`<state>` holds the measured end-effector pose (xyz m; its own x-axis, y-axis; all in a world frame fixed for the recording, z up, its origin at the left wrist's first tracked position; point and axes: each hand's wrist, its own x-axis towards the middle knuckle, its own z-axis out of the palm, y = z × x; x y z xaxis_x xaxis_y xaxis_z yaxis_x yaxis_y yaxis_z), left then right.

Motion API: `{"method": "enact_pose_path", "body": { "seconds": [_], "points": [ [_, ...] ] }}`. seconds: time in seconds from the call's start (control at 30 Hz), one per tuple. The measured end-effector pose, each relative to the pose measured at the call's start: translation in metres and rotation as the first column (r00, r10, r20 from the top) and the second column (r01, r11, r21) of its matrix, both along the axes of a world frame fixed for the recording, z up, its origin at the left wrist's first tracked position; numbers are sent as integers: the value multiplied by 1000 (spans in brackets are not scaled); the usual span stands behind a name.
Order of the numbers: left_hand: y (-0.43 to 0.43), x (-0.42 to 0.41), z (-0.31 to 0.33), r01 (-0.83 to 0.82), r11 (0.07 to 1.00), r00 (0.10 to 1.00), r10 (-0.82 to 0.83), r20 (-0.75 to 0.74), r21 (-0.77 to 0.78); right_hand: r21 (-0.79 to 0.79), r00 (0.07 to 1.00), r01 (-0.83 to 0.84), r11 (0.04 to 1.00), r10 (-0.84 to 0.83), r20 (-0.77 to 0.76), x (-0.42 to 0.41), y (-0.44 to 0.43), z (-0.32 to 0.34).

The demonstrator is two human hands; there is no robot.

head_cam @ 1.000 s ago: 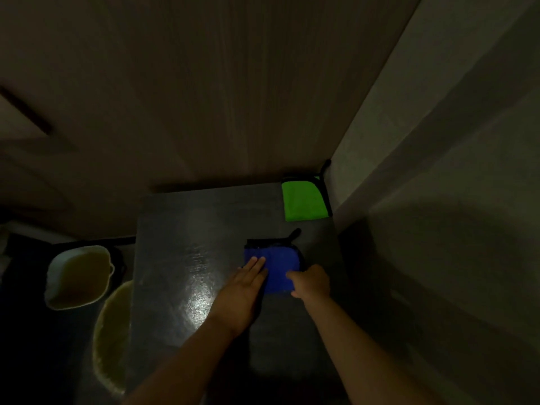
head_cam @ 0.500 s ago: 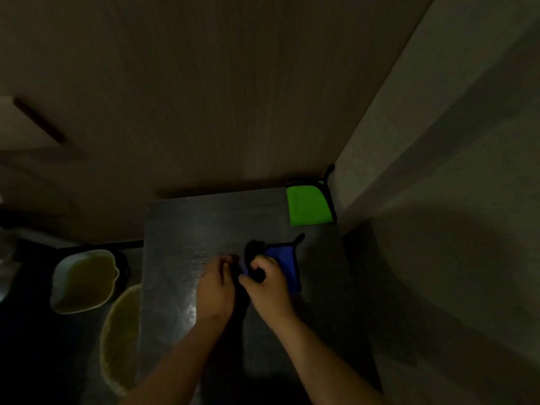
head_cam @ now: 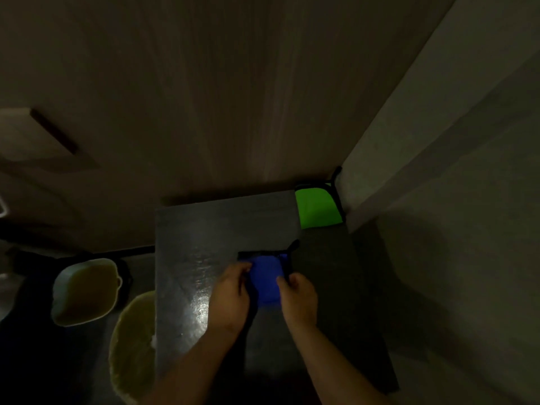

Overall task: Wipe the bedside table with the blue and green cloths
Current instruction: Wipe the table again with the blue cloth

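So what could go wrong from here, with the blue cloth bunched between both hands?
1. The green cloth lies at the far right corner of the table, by the wall; a wide stroke with the blue cloth could push it off the edge.
2. A pale tub and a yellowish tub stand just left of the table; dirt swept that way might drop into the yellowish one.
3. The light is dim, so missed patches may be hard to see.
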<state>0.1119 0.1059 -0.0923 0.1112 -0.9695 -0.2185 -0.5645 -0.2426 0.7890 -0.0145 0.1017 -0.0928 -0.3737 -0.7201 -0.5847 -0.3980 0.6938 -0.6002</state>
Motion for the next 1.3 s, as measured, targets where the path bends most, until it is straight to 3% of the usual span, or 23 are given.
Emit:
{"method": "enact_pose_path", "body": {
  "seconds": [0.13, 0.3, 0.4, 0.53, 0.83, 0.97, 1.03, 1.13, 1.3],
  "points": [
    [-1, 4, -6, 8, 1000, 999, -8, 32, 24, 130, 991, 27, 991, -10, -132, -8, 13, -10],
    [-4, 10, -16, 62, 992, 997, -67, 39, 112, 102, 938, -61, 993, 92, -333, -2, 3, -14],
    [-15, 3, -15, -38, 978, 999, 40, -7, 205, 174, 943, -34, 984, 90, -322, 2, -10, -15],
    [-26, -3, -22, -51, 964, 996, 30, 82, 259, 289, 951, -30, 957, 116, -288, 3, -24, -17],
    [-61, -23, -21, -80, 972, 982, 39, 184, 220, 115, 902, -229, 967, 255, -349, -23, -63, -19],
    [-72, -32, -14, -147, 947, 981, 102, 165, 286, -167, 934, -144, 975, 78, -350, -55, -91, -9],
    [-71, -33, -10, -160, 943, 981, 120, 153, 291, -222, 922, -48, 974, -43, -385, -79, -110, -4],
    [-73, -35, -4, -194, 934, 977, 156, 146, 300, -53, 906, 75, 996, -90, -413, -110, -139, -5],
    [-83, -36, -3, -161, 917, 986, 135, 96, 366, 71, 950, 20, 997, 3, -311, -117, -156, -11]
  ]
}}
